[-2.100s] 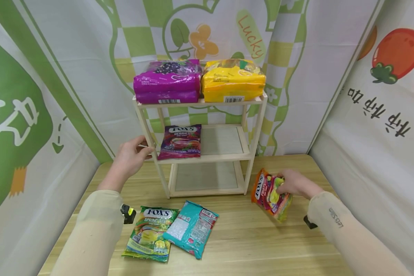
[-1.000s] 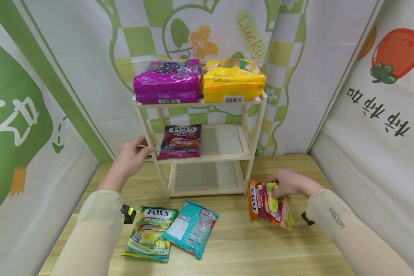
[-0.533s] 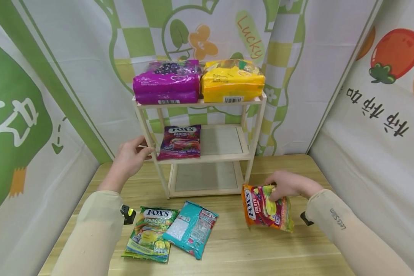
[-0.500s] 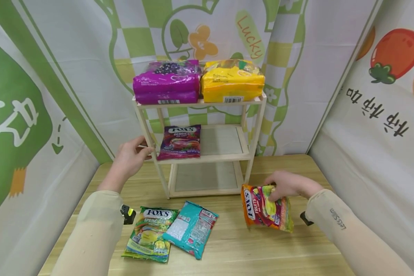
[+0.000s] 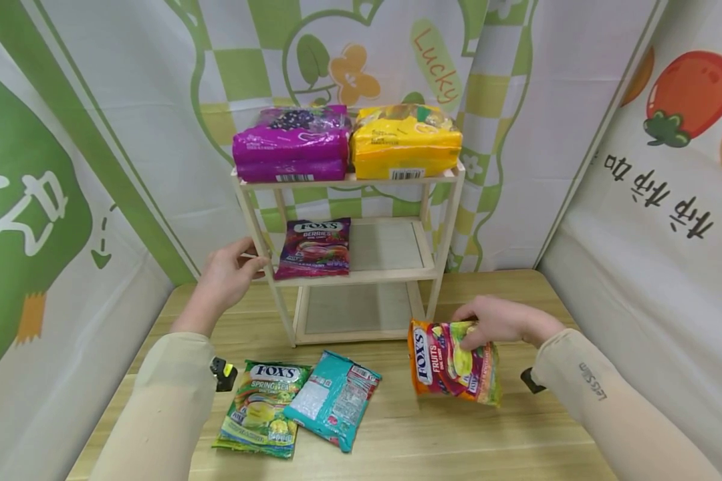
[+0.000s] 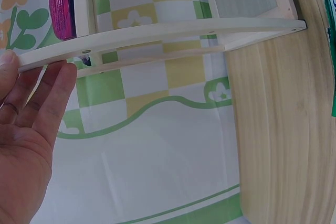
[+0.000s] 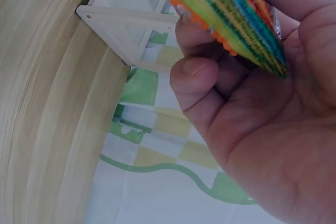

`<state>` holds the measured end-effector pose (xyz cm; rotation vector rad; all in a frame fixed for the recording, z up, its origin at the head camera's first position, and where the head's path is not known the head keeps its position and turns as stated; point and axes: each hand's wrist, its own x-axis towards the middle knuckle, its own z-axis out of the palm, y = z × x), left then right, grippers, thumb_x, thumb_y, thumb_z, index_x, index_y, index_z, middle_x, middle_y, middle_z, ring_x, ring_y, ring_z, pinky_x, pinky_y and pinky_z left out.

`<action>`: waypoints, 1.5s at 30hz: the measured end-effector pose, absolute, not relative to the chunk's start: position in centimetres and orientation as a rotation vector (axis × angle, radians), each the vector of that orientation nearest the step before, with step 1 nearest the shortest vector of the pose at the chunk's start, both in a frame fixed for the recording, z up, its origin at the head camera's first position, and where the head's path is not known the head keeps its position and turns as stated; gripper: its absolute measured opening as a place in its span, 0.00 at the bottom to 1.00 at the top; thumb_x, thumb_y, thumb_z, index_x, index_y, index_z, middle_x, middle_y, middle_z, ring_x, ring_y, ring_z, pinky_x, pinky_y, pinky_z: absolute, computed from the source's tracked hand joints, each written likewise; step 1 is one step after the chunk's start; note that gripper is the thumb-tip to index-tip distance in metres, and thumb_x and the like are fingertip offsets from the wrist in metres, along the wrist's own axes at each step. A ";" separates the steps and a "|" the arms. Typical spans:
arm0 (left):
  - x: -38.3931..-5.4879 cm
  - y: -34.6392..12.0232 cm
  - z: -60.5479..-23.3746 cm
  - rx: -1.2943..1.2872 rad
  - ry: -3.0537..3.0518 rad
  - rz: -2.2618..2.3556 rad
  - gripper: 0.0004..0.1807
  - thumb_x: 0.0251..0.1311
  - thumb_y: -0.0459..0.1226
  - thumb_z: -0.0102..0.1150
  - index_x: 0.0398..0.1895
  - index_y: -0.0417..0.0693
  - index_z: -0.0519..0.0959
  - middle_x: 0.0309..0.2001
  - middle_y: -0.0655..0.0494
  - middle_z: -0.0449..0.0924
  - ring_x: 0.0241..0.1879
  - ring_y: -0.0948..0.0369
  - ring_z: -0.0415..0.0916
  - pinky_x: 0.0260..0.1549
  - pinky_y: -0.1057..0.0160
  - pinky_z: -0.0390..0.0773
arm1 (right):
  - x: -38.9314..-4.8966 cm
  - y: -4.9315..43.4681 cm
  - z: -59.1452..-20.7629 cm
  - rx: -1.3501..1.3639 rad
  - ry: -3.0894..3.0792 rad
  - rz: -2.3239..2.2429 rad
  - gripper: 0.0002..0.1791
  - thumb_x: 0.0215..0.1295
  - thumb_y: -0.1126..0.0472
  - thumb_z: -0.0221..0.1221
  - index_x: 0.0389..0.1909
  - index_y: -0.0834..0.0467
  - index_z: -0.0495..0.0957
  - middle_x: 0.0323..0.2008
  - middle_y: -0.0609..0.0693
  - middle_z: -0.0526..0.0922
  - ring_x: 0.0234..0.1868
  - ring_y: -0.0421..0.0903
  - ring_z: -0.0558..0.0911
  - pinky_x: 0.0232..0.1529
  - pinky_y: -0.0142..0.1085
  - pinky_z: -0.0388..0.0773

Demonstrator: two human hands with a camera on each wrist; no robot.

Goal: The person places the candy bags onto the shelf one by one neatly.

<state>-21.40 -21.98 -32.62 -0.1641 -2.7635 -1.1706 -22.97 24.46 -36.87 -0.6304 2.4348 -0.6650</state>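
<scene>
My right hand (image 5: 501,322) grips an orange and red Fox's Fruits candy bag (image 5: 442,361) by its right part, in front of the shelf's right front post. The right wrist view shows the bag's edge (image 7: 236,19) between thumb and curled fingers. With thumb and fingertips my left hand (image 5: 227,275) pinches the left front post of the small wooden shelf (image 5: 361,275); the left wrist view shows this post (image 6: 157,32) between thumb and fingers. A dark purple Fox's Berries bag (image 5: 315,248) lies on the left of the middle shelf.
On the top shelf sit a purple pack (image 5: 291,147) and a yellow pack (image 5: 408,143). A green Fox's Spring Tea bag (image 5: 261,407) and a teal bag (image 5: 335,399), back side up, overlap on the wooden table (image 5: 421,441). Printed cloth walls (image 5: 511,220) surround the table.
My right hand has moved left with the Fox's Fruits bag, which has turned so its printed front is more upright and level. The left hand and the shelf have stayed in place.
</scene>
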 end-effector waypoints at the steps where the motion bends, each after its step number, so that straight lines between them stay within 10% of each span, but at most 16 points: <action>1: -21.4 -22.0 -32.6 -0.163 -2.765 -1.169 0.18 0.80 0.39 0.47 0.64 0.37 0.72 0.57 0.38 0.76 0.54 0.41 0.82 0.53 0.45 0.85 | -22.9 24.4 -36.8 -0.621 2.426 -0.680 0.20 0.59 0.56 0.73 0.52 0.50 0.84 0.40 0.42 0.86 0.42 0.42 0.83 0.49 0.43 0.83; 45: -21.5 -22.0 -32.7 -0.164 -2.762 -1.150 0.17 0.80 0.38 0.46 0.61 0.36 0.73 0.56 0.38 0.76 0.53 0.41 0.83 0.52 0.44 0.86 | -23.6 23.7 -35.3 -0.527 2.160 -1.295 0.26 0.63 0.56 0.72 0.59 0.64 0.81 0.42 0.58 0.89 0.41 0.54 0.88 0.46 0.45 0.89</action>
